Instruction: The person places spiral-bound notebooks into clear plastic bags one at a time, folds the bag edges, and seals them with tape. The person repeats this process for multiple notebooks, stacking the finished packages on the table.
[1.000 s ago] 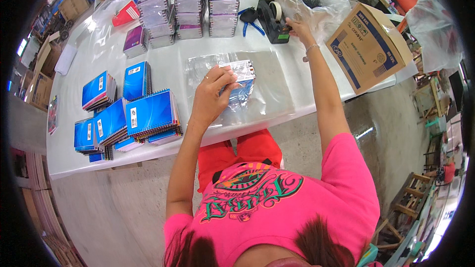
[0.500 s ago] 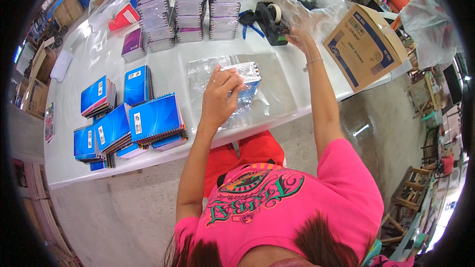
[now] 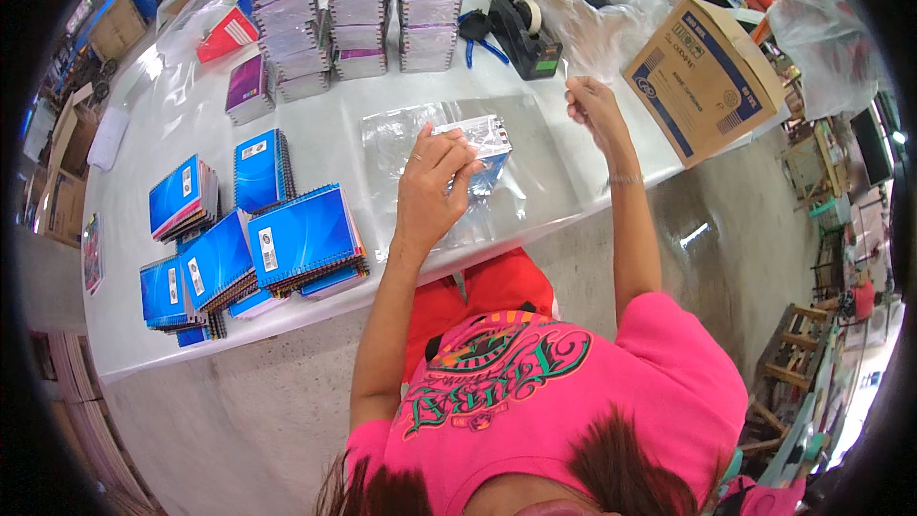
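A block of notebooks (image 3: 492,168) wrapped in clear plastic lies before me, its end towards me blue and its top pale. My left hand (image 3: 436,177) lies over its left side, fingers curled and pressing the folded plastic down. To the right, above the table, my right hand (image 3: 596,110) is closed in a pinch. A faint, thin strip of clear tape seems to rise from its fingertips. Just beyond that hand stands a black tape dispenser (image 3: 523,41) with a pale roll. Beneath the bundle a clear plastic sheet (image 3: 544,158) is spread.
Blue spiral notebooks (image 3: 304,234) are piled at the left. Tall stacks of wrapped notebooks (image 3: 356,10) stand at the back, beside blue-handled pliers (image 3: 482,38). A cardboard box (image 3: 702,81) sits at the right edge, near a clear plastic bag (image 3: 611,0).
My right hand has drawn back from the tape dispenser, towards me and slightly right, with its fingers pinched. My left hand stays on the wrapped notebooks.
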Demonstrator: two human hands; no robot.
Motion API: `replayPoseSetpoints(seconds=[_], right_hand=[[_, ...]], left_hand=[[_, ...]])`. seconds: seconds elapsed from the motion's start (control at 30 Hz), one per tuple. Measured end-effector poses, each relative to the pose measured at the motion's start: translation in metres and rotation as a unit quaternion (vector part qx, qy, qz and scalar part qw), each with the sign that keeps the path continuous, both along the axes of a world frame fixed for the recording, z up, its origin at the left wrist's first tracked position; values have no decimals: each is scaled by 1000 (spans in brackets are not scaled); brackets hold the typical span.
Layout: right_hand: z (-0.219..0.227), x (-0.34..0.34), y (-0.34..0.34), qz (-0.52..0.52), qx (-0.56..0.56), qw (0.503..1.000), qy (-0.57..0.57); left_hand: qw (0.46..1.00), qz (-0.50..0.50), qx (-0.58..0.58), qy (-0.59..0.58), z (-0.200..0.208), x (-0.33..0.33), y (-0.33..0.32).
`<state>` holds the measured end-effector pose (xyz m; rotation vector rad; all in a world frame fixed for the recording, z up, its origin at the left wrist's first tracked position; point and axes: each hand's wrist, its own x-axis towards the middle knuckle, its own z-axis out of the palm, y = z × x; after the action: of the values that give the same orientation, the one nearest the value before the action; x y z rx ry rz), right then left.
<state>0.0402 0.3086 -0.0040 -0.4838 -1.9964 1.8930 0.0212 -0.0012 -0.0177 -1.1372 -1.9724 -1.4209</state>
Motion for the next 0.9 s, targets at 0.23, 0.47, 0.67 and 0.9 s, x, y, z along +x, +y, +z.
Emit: replayPoseSetpoints(seconds=[0.23,0.47,0.67,0.9], right_hand=[[47,73,-152,41,-99,994,-15],[38,58,-183,36,-50,998,8],[31,57,-184,2,34,999,4],[30,57,-185,1,63,998,13]], left_hand=[[1000,-4,-8,11,1,-1,2],[1000,-5,-15,-2,2,0,-2],[1000,-13,-6,-18,2,1,-1],[995,-10,-96,-22,6,3,-8]])
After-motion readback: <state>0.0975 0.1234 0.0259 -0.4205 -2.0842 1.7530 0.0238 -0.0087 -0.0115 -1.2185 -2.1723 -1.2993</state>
